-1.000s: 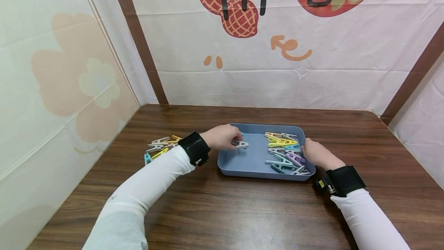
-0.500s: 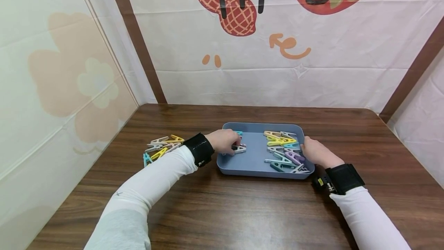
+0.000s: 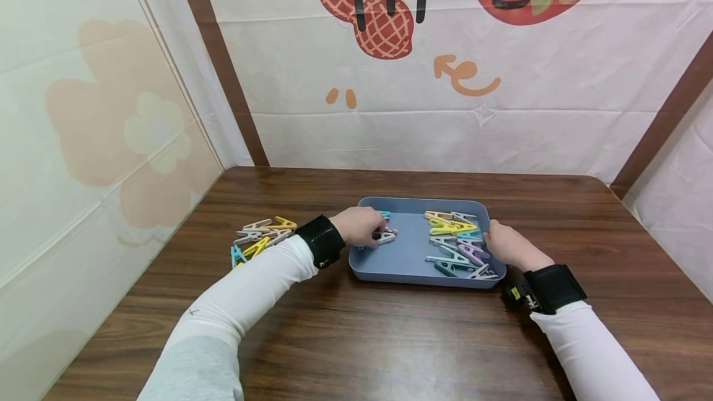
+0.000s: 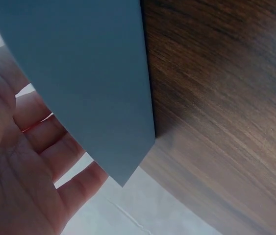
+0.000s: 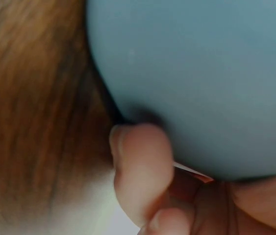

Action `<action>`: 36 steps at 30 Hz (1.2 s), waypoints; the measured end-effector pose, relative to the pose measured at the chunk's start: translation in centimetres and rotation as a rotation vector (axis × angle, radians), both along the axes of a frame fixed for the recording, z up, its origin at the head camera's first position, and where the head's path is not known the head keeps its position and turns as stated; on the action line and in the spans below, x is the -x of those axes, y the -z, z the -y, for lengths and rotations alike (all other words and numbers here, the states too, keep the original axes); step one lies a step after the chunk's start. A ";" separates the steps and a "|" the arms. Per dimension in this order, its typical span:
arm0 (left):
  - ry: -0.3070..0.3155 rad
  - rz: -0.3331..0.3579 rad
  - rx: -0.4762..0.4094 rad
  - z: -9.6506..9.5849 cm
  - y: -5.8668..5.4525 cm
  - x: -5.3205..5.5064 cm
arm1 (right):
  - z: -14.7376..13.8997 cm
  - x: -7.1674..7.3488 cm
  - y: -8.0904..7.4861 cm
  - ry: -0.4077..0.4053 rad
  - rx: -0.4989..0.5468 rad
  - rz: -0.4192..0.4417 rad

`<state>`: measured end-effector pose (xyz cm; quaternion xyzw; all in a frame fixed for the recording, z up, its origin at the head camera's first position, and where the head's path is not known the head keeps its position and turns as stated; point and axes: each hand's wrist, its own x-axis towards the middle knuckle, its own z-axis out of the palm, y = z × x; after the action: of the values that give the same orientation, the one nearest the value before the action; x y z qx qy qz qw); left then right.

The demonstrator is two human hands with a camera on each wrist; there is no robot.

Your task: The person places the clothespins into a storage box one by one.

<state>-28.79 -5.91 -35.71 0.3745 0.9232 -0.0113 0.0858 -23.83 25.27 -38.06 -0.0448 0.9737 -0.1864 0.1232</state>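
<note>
While our right hand (image 3: 515,247) grips the rectangular blue-grey plastic tray (image 3: 409,258), a slim pale-grey plastic clothespin (image 3: 387,238) points rightward from our left hand (image 3: 359,225), whose fingers' hold we cannot tell.

the tray (image 3: 408,258) looks smooth matt plastic, pegs (image 3: 445,229) plastic, the table (image 3: 390,333) glossy wood-grain, backdrop (image 3: 289,73) creased cloth.

Both arms wear white sleeves; the left sleeve (image 3: 250,286) turns pale grey on its upper part (image 3: 195,364) and bears a small dark scribbled mark (image 3: 193,312). A wide black band (image 3: 321,241) circles the left wrist, a matching black cuff (image 3: 554,289) the right, with a small black device (image 3: 514,294) showing a yellow-green patch. The hands (image 3: 356,226) are bare.
</note>
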 end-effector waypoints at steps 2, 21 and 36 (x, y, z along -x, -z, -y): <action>-0.001 -0.015 0.005 0.0 0.0 0.0 | 0.0 0.0 0.0 0.003 0.000 0.001; -0.063 -0.100 -0.233 4.5 -2.5 0.4 | -0.1 0.0 0.2 0.003 0.008 0.003; -0.328 0.014 -0.128 14.3 -4.1 0.1 | 0.0 -0.1 0.2 0.001 0.016 0.001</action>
<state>-28.90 -20.22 -31.61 0.2238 0.9701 0.0643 0.0689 -23.78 25.30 -38.23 -0.0452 0.9721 -0.1945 0.1230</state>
